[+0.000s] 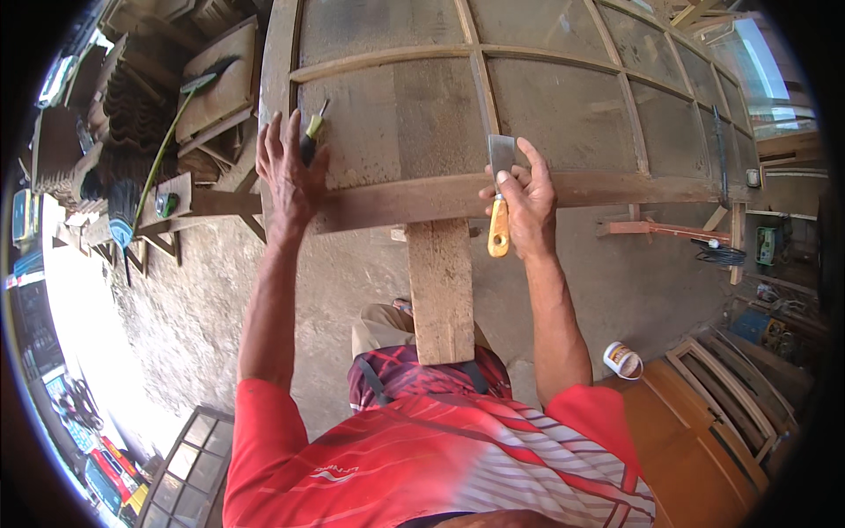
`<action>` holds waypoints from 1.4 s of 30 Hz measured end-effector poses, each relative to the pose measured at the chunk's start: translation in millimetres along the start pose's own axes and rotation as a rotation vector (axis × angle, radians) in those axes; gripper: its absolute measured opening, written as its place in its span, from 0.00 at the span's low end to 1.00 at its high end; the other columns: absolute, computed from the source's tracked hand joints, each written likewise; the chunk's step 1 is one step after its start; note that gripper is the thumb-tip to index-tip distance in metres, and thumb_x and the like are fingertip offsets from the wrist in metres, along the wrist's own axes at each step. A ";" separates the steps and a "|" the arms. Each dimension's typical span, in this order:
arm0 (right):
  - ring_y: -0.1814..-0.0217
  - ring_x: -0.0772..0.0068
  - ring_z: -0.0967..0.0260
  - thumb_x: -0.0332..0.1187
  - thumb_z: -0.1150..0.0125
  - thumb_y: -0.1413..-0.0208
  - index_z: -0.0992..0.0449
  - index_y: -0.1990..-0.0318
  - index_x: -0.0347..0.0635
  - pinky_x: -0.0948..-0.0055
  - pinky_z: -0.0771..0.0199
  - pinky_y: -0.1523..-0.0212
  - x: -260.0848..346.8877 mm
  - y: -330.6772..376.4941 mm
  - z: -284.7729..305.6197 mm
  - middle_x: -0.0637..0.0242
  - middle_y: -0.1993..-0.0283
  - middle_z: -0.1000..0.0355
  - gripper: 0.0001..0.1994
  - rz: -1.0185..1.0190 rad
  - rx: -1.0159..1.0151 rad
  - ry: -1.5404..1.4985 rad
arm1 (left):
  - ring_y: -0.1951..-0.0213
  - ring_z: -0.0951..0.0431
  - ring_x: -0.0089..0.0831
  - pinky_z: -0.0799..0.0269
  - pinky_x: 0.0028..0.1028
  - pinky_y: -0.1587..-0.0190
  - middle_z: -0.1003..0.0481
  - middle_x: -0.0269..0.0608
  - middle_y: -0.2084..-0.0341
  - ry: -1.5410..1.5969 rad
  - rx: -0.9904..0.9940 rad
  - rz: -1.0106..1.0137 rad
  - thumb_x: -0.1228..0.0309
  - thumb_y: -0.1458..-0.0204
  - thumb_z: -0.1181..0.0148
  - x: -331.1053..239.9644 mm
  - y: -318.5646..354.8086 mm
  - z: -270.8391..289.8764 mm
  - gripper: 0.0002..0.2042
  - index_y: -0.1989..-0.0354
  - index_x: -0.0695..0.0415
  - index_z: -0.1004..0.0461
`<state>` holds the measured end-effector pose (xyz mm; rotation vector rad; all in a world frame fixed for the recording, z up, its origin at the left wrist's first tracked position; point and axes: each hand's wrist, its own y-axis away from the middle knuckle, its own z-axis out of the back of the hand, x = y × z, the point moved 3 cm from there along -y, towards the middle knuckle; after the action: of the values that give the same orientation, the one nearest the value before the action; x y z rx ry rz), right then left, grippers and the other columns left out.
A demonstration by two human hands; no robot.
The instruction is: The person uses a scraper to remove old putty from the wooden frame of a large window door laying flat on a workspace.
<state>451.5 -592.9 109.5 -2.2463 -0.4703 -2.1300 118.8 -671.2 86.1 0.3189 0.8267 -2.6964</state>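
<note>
My right hand [531,204] grips a putty knife [498,227] with a yellow handle and a flat metal blade pointing away from me. The thumb presses near the base of the blade, and the hand is at the near rail of a large wooden window frame [396,201]. My left hand [293,172], fingers spread, is at the frame's near left corner. A screwdriver [313,128] with a green and black handle is close beside its fingers, its shaft pointing away. Part of its handle is hidden behind the hand. Dusty panes [554,110] fill the frame between wooden bars.
A wooden board [440,290] juts from under the frame toward my waist. At the left are a broom [123,231] and stacked wooden pieces [132,106]. A red bar clamp [664,229] is at the right, above a white tub [623,361] and an orange-brown door panel [678,440].
</note>
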 end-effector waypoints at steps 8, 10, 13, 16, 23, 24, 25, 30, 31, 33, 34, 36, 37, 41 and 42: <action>0.57 0.72 0.23 0.25 0.48 0.31 0.25 0.50 0.36 0.72 0.19 0.52 -9.8 -19.4 -74.0 0.60 0.54 0.21 0.07 -0.021 0.038 -0.575 | 0.55 0.16 0.41 0.19 0.40 0.52 0.21 0.53 0.50 0.943 0.737 0.229 0.59 0.31 0.47 -143.3 -5.2 -7.0 0.32 0.24 0.59 0.47; 0.55 0.70 0.22 0.26 0.47 0.31 0.24 0.49 0.34 0.71 0.19 0.51 -0.6 -28.8 -55.9 0.58 0.52 0.21 0.09 0.073 -0.025 -0.271 | 0.57 0.15 0.39 0.18 0.38 0.54 0.19 0.51 0.54 0.941 0.816 0.235 0.62 0.30 0.47 -143.4 -24.4 -17.3 0.29 0.24 0.57 0.46; 0.38 0.51 0.26 0.31 0.45 0.32 0.25 0.43 0.30 0.59 0.23 0.41 14.0 -47.2 -14.6 0.44 0.40 0.27 0.16 0.316 -0.292 0.558 | 0.61 0.14 0.38 0.18 0.40 0.59 0.16 0.50 0.61 0.832 0.730 0.106 0.70 0.30 0.53 -114.3 -60.3 -42.2 0.19 0.33 0.58 0.36; 0.37 0.43 0.30 0.34 0.46 0.32 0.30 0.38 0.28 0.53 0.27 0.37 -8.5 -61.2 48.0 0.42 0.39 0.30 0.21 0.295 -0.473 0.903 | 0.61 0.15 0.50 0.21 0.46 0.58 0.17 0.56 0.61 0.691 0.621 -0.020 0.71 0.32 0.53 -107.9 -107.0 -75.1 0.12 0.44 0.60 0.31; 0.42 0.47 0.27 0.32 0.43 0.34 0.22 0.50 0.31 0.56 0.25 0.43 -25.8 -62.2 58.3 0.54 0.42 0.26 0.13 0.298 -0.613 1.045 | 0.56 0.21 0.60 0.25 0.48 0.54 0.22 0.58 0.60 0.442 0.532 -0.361 0.65 0.35 0.50 -114.6 -156.7 -129.9 0.12 0.55 0.57 0.23; 0.43 0.48 0.26 0.32 0.43 0.34 0.21 0.52 0.32 0.56 0.24 0.44 -26.5 -62.3 59.1 0.54 0.44 0.25 0.12 0.338 -0.624 1.055 | 0.53 0.22 0.59 0.26 0.48 0.52 0.24 0.58 0.58 0.438 0.548 -0.335 0.62 0.35 0.49 -114.6 -156.3 -133.8 0.13 0.55 0.56 0.21; 0.44 0.48 0.25 0.32 0.42 0.35 0.20 0.53 0.32 0.57 0.24 0.44 -27.9 -61.7 59.0 0.55 0.45 0.24 0.12 0.378 -0.634 1.065 | 0.53 0.22 0.59 0.26 0.48 0.52 0.24 0.58 0.58 0.440 0.565 -0.339 0.62 0.35 0.49 -113.4 -154.3 -138.7 0.13 0.55 0.56 0.21; 0.45 0.49 0.25 0.31 0.41 0.36 0.20 0.54 0.33 0.57 0.24 0.46 -28.9 -62.7 60.2 0.55 0.46 0.23 0.10 0.387 -0.649 1.051 | 0.53 0.21 0.56 0.25 0.47 0.51 0.23 0.57 0.59 0.444 0.490 -0.336 0.63 0.37 0.43 -114.1 -152.0 -154.4 0.12 0.52 0.53 0.19; 0.45 0.49 0.25 0.31 0.41 0.36 0.20 0.55 0.33 0.57 0.24 0.46 -28.0 -62.7 60.9 0.55 0.46 0.23 0.10 0.410 -0.651 1.059 | 0.53 0.21 0.56 0.25 0.47 0.51 0.23 0.57 0.59 0.442 0.499 -0.336 0.63 0.37 0.43 -114.6 -152.8 -158.1 0.12 0.52 0.53 0.19; 0.46 0.48 0.24 0.31 0.41 0.36 0.20 0.55 0.33 0.57 0.24 0.46 -29.2 -63.4 61.7 0.55 0.47 0.23 0.10 0.423 -0.655 1.062 | 0.53 0.21 0.56 0.25 0.46 0.50 0.22 0.57 0.58 0.471 0.488 -0.330 0.64 0.38 0.42 -115.1 -156.3 -163.2 0.11 0.54 0.54 0.18; 0.46 0.48 0.24 0.31 0.41 0.36 0.20 0.55 0.33 0.57 0.24 0.46 -30.5 -63.8 62.4 0.55 0.47 0.23 0.10 0.434 -0.654 1.062 | 0.53 0.21 0.56 0.25 0.46 0.50 0.22 0.57 0.58 0.468 0.496 -0.331 0.64 0.38 0.42 -114.8 -156.2 -165.2 0.11 0.54 0.54 0.18; 0.46 0.48 0.24 0.31 0.40 0.36 0.20 0.55 0.33 0.57 0.23 0.46 -28.2 -63.4 61.3 0.54 0.47 0.23 0.10 0.442 -0.653 1.062 | 0.52 0.21 0.56 0.25 0.46 0.50 0.22 0.55 0.57 0.426 0.512 -0.317 0.64 0.39 0.41 -117.0 -158.3 -166.7 0.11 0.55 0.54 0.18; 0.46 0.49 0.24 0.31 0.40 0.36 0.20 0.55 0.33 0.57 0.23 0.47 -28.0 -62.8 60.0 0.54 0.47 0.23 0.10 0.410 -0.652 1.061 | 0.52 0.21 0.56 0.25 0.46 0.50 0.22 0.55 0.57 0.424 0.518 -0.317 0.64 0.39 0.41 -117.7 -158.9 -166.7 0.11 0.55 0.54 0.18; 0.46 0.49 0.24 0.30 0.41 0.36 0.20 0.55 0.32 0.58 0.23 0.47 -28.1 -62.3 60.4 0.54 0.47 0.23 0.10 0.388 -0.644 1.063 | 0.52 0.21 0.55 0.25 0.47 0.50 0.21 0.52 0.56 0.391 0.488 -0.308 0.64 0.39 0.41 -116.0 -159.7 -169.8 0.10 0.54 0.51 0.18; 0.46 0.49 0.24 0.30 0.41 0.36 0.20 0.55 0.32 0.58 0.23 0.47 -28.7 -62.6 61.0 0.54 0.47 0.23 0.10 0.384 -0.643 1.062 | 0.52 0.21 0.55 0.25 0.47 0.50 0.21 0.52 0.56 0.402 0.471 -0.319 0.64 0.39 0.41 -115.8 -159.4 -170.2 0.10 0.53 0.50 0.19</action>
<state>496.2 -526.2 64.6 -0.8348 0.6810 -2.9820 191.7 -422.3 63.4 0.9296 0.3368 -3.1656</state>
